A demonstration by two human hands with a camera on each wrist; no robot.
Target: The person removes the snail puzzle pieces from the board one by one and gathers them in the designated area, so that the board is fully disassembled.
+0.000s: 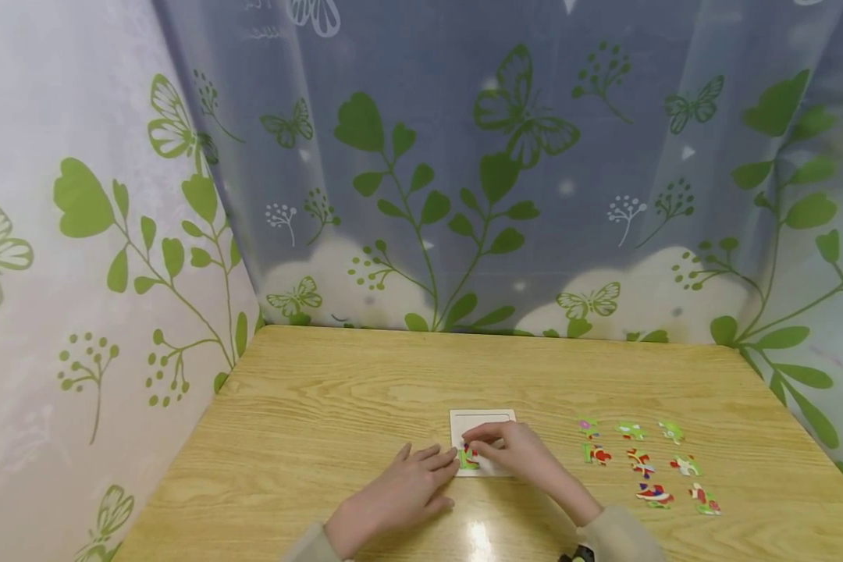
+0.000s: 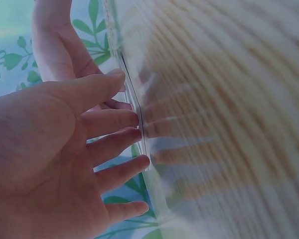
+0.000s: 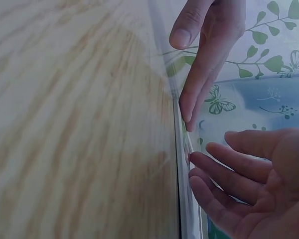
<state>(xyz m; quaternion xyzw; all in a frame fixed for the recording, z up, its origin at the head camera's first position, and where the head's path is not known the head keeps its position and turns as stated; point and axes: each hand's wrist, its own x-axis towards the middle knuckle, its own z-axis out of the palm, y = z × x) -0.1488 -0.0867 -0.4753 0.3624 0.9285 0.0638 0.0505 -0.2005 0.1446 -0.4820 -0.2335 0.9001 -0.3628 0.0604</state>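
A white puzzle board with a thin printed outline lies flat on the table. At its lower left corner sits a green and red jigsaw piece. The left hand rests beside the board, palm down, its spread fingertips at the left edge. In the left wrist view those fingers are straight and hold nothing. Over the board, the right hand touches around the jigsaw piece with bent fingers. The right wrist view shows its fingertips at the board, with the thumb apart from them; the contact is partly hidden.
Several loose jigsaw pieces lie spread in rows on the wooden table, right of the board. Curtains printed with butterflies and leaves hang behind the table and at its sides. A dark wristband shows at the right cuff.
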